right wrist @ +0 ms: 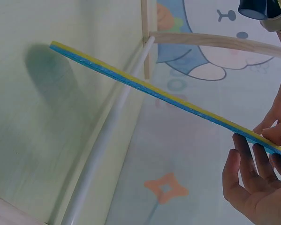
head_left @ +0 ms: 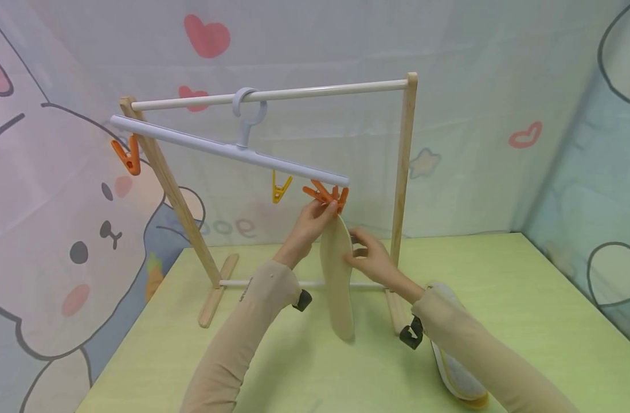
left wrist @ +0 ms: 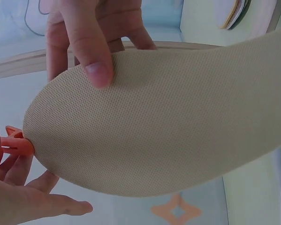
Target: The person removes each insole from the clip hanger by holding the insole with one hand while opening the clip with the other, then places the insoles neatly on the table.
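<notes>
A beige insole (head_left: 336,275) hangs lengthwise under the lower end of a white hanger (head_left: 294,166). My right hand (head_left: 371,258) pinches its edge; in the left wrist view the thumb lies on the beige face. At the insole's upper end my left hand (head_left: 309,226) holds an orange clip (left wrist: 18,145), whose tip meets the insole's rim. Whether the clip bites on it I cannot tell. Orange clips (head_left: 341,198) crowd this hanger end. Edge-on in the right wrist view, the insole (right wrist: 145,86) shows a yellow and a blue layer.
The hanger hooks tilted over a white rail (head_left: 325,90) of a wooden stand (head_left: 405,172). Another orange clip (head_left: 130,158) hangs at its high end, a yellow clip (head_left: 279,188) near its middle. A shoe (head_left: 456,367) lies partly behind my right forearm on the green table (head_left: 500,275).
</notes>
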`<state>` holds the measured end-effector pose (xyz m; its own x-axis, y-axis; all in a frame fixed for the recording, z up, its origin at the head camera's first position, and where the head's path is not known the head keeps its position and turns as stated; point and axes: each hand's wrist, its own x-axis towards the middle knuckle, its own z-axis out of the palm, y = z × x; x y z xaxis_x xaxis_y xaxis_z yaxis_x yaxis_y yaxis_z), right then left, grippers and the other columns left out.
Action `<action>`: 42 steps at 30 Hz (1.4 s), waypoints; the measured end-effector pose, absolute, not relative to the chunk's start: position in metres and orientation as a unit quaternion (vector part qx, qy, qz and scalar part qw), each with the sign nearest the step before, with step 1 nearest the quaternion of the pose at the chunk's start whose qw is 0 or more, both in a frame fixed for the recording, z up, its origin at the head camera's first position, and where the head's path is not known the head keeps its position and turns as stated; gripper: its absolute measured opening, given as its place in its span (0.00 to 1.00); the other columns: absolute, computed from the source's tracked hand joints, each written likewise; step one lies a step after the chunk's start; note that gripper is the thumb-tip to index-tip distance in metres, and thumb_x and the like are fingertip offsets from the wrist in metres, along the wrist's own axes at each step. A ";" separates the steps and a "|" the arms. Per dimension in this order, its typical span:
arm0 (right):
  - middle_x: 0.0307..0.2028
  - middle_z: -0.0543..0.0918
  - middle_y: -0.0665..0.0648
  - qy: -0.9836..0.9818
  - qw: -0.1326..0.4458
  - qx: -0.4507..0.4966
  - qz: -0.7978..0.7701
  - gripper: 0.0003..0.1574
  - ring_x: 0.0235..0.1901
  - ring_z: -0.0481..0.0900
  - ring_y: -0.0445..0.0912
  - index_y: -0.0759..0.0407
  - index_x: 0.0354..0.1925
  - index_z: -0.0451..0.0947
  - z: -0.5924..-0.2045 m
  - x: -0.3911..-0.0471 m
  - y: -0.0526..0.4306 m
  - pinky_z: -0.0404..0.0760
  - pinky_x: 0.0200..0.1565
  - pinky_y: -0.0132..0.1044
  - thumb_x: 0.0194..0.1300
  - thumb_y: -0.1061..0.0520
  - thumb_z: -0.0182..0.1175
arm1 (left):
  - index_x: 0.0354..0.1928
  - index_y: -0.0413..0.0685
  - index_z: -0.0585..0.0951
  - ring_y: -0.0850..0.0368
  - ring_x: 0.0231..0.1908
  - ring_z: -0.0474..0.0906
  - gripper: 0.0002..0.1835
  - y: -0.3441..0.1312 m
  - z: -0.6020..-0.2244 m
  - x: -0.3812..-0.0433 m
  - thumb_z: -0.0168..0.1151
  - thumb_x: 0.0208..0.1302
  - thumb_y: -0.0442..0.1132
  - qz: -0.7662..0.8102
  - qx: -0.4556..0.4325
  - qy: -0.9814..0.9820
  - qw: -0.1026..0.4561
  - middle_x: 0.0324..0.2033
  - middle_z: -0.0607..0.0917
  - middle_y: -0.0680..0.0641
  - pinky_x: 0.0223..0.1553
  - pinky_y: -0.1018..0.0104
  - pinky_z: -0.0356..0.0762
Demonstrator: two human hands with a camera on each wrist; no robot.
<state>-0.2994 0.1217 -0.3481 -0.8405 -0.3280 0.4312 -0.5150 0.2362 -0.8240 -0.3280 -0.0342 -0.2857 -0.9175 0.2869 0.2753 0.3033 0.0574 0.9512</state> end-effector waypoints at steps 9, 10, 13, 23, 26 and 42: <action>0.49 0.73 0.69 -0.789 0.098 0.282 0.536 0.29 0.50 0.71 0.60 0.71 0.55 0.65 -0.353 -0.299 0.124 0.78 0.44 0.39 0.53 0.71 0.57 | 0.54 0.42 0.71 0.51 0.57 0.70 0.18 -0.029 -0.285 -0.330 0.49 0.65 0.42 -0.664 -0.188 -0.723 0.022 0.54 0.75 0.41 0.61 0.61 0.62; 0.49 0.73 0.70 -0.790 0.098 0.283 0.534 0.29 0.50 0.71 0.60 0.71 0.54 0.65 -0.353 -0.298 0.124 0.79 0.43 0.39 0.52 0.71 0.57 | 0.53 0.42 0.71 0.50 0.56 0.71 0.18 -0.028 -0.285 -0.331 0.50 0.65 0.42 -0.666 -0.186 -0.722 0.024 0.54 0.76 0.41 0.60 0.61 0.63; 0.49 0.74 0.69 -0.795 0.099 0.286 0.525 0.29 0.49 0.72 0.59 0.70 0.54 0.65 -0.355 -0.297 0.124 0.79 0.41 0.37 0.52 0.71 0.57 | 0.52 0.39 0.72 0.49 0.52 0.74 0.17 -0.027 -0.284 -0.332 0.51 0.64 0.40 -0.671 -0.178 -0.719 0.029 0.52 0.77 0.39 0.58 0.63 0.66; 0.44 0.76 0.72 -0.809 0.089 0.290 0.503 0.26 0.31 0.79 0.54 0.71 0.52 0.65 -0.346 -0.278 0.122 0.78 0.30 0.28 0.53 0.73 0.55 | 0.50 0.38 0.72 0.46 0.51 0.75 0.16 -0.025 -0.286 -0.334 0.51 0.64 0.39 -0.694 -0.163 -0.700 0.030 0.51 0.77 0.39 0.59 0.63 0.65; 0.43 0.76 0.74 -0.815 0.088 0.287 0.495 0.26 0.29 0.80 0.56 0.73 0.52 0.65 -0.335 -0.266 0.121 0.77 0.29 0.27 0.52 0.74 0.54 | 0.49 0.38 0.73 0.48 0.51 0.75 0.15 -0.024 -0.286 -0.334 0.52 0.64 0.38 -0.699 -0.152 -0.698 0.026 0.51 0.78 0.39 0.58 0.64 0.66; 0.43 0.77 0.72 -0.813 0.092 0.296 0.493 0.27 0.26 0.81 0.53 0.68 0.53 0.65 -0.356 -0.279 0.132 0.80 0.28 0.31 0.52 0.73 0.54 | 0.56 0.42 0.71 0.48 0.56 0.71 0.20 -0.024 -0.287 -0.336 0.45 0.66 0.44 -0.716 -0.154 -0.680 -0.032 0.54 0.75 0.38 0.63 0.61 0.58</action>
<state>-0.2790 0.1319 -0.3561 -0.8077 -0.3901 0.4421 -0.5722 0.3382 -0.7471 -0.3359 -0.0242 -0.2866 -0.9503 0.2563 0.1771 0.1638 -0.0722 0.9838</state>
